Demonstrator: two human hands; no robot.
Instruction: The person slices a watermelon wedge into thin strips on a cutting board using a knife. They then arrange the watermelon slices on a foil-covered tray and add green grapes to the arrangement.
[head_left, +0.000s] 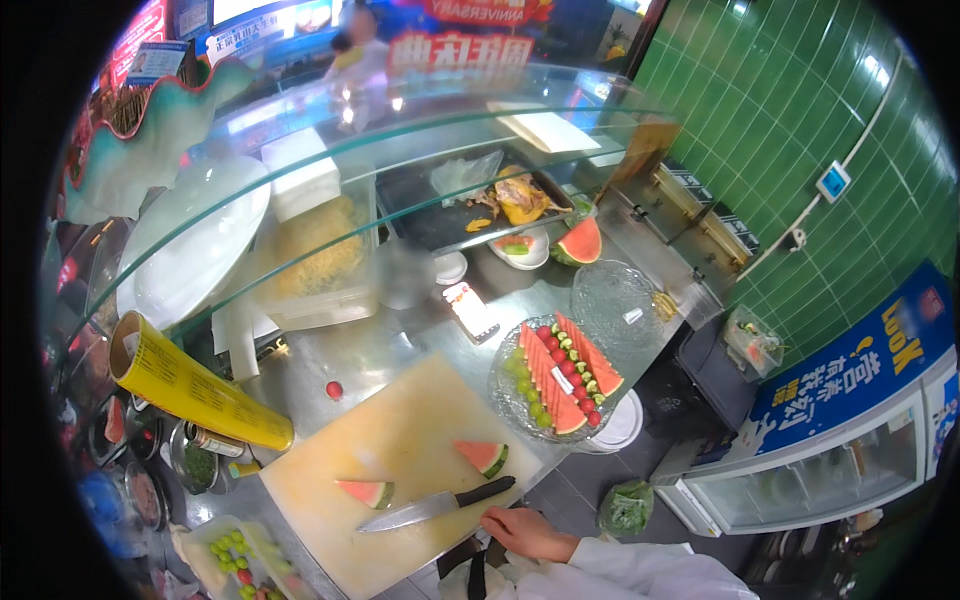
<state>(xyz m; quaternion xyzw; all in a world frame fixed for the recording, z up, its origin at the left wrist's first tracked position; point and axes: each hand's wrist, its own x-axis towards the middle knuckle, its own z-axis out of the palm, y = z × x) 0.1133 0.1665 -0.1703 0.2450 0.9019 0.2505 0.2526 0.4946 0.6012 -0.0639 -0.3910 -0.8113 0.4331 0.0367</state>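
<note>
My right hand (526, 532) rests at the near edge of the cutting board (420, 420), its fingers curled and their inner side hidden. My left hand is out of view. Just beyond the right hand lies a kitchen knife (420, 511) with a black handle, flat on the board. Two watermelon wedges stay on the board, one wedge (366, 493) by the blade and another wedge (484, 456) above the handle. To the right, a glass platter (501, 390) carries rows of watermelon slices (541, 367), green grapes (534, 395), red cherry tomatoes (568, 367) and green pieces.
A yellow tube (202, 382) stands left of the board, beside a grape container (232, 555). One cherry tomato (334, 390) and a lit phone (470, 311) lie on the steel counter. Behind are a glass shelf, a chicken (520, 196) on a tray and another glass platter (611, 292).
</note>
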